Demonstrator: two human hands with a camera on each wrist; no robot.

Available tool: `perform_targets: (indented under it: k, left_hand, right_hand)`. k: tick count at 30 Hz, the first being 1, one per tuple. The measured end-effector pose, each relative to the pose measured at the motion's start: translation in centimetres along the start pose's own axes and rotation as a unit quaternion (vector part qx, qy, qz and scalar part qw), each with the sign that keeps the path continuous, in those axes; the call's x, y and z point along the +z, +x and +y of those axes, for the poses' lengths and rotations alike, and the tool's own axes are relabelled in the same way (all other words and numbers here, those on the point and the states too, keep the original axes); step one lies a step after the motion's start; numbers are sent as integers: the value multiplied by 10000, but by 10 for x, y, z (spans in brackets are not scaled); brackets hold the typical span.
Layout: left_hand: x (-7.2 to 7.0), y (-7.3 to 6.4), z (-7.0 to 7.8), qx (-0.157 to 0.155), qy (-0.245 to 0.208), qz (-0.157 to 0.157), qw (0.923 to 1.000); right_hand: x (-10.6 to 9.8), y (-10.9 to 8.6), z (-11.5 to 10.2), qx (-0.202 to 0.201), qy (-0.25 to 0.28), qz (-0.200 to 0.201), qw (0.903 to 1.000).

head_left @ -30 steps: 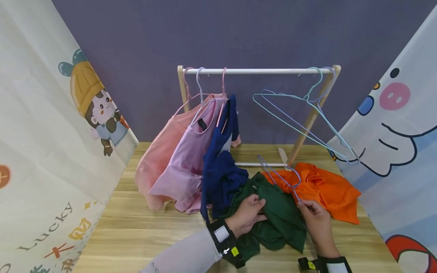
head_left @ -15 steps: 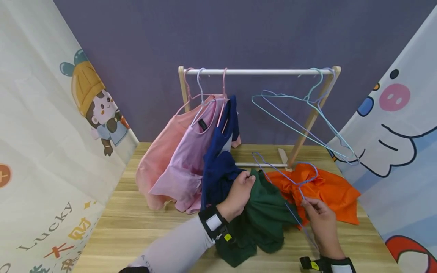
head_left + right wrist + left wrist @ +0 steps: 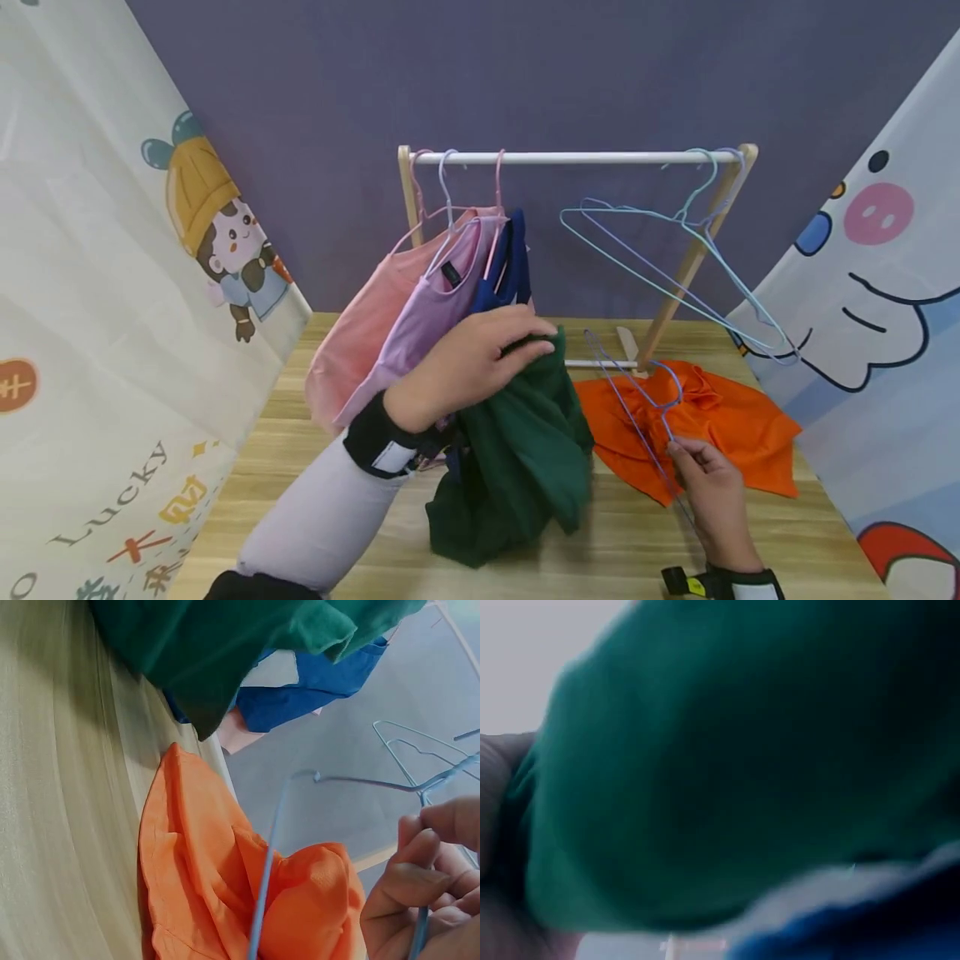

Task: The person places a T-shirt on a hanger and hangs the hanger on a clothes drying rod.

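My left hand [image 3: 468,362] grips the top edge of a dark green garment [image 3: 525,467], which hangs down in loose folds over the front middle of the table. In the left wrist view the green cloth [image 3: 667,787] fills most of the picture, blurred. At the right, my right hand [image 3: 712,492] pinches a thin periwinkle wire hanger [image 3: 663,407] by its arm just below the hook. The hanger is bare and tilted, its wire crossing in front of an orange garment [image 3: 750,450] that lies crumpled on the table. Fingers and thumb [image 3: 416,885] close round the wire in the right wrist view.
A small clothes rack with a white bar [image 3: 570,157] stands at the back. A pink top [image 3: 360,333], a lavender tank top [image 3: 431,325] and a navy garment [image 3: 517,258] hang on its left. On the right hang a bare mint hanger [image 3: 684,218] and a bare lilac one.
My left hand has lifted the green garment up and left, away from the hanger and the orange garment. My right hand has kept its pinch on the hanger, which has come free of the green cloth.
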State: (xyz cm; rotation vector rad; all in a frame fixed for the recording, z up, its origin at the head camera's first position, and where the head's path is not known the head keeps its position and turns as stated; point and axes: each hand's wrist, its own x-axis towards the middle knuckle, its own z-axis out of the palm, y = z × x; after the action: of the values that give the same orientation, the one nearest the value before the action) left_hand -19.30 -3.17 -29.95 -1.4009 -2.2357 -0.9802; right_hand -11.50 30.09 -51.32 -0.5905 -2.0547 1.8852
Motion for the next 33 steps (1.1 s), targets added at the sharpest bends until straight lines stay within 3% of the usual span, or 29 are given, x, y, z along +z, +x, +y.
perform_targets:
  k: [2,4,8,12,16,18,21,24,26,29,33]
  left_hand:
    - [-5,-9,-3,324,474,-305,9979]
    - [0,-26,-6,432,753,-582,9945]
    - [29,-75,-11,530,1109,-962,9877]
    - [60,-122,-18,438,1194,-978,9870]
    - [78,-152,-32,150,842,-810,9930]
    - [84,-162,-39,-138,671,-746,9949]
    - [88,-172,-47,-842,541,-675,9927]
    - [89,-181,-55,-1631,442,-741,9828]
    - [89,-186,-58,-1983,335,-905,9754]
    - [88,-190,-62,-2251,74,-1042,9687]
    - [82,-185,-60,-2322,-433,-561,9701]
  right_hand:
    - [0,0,1,38,-23,-34,10000]
    - [0,-1,1,97,-74,-86,9999]
    - [0,-3,3,172,-286,-180,9993]
    - [0,-2,4,42,-548,-263,9981]
    - [0,-1,4,-41,-576,-305,9979]
    - [0,-1,3,-45,-508,-312,9982]
    - [0,-3,-3,-100,-406,-432,9982]
    - [-4,-7,-12,-217,-378,-705,9966]
    - [-9,-9,-18,-432,-427,-948,9936]
    - [-18,-11,-29,-824,-563,-1260,9870]
    - [-28,-15,-45,-1444,-894,-1585,9726]
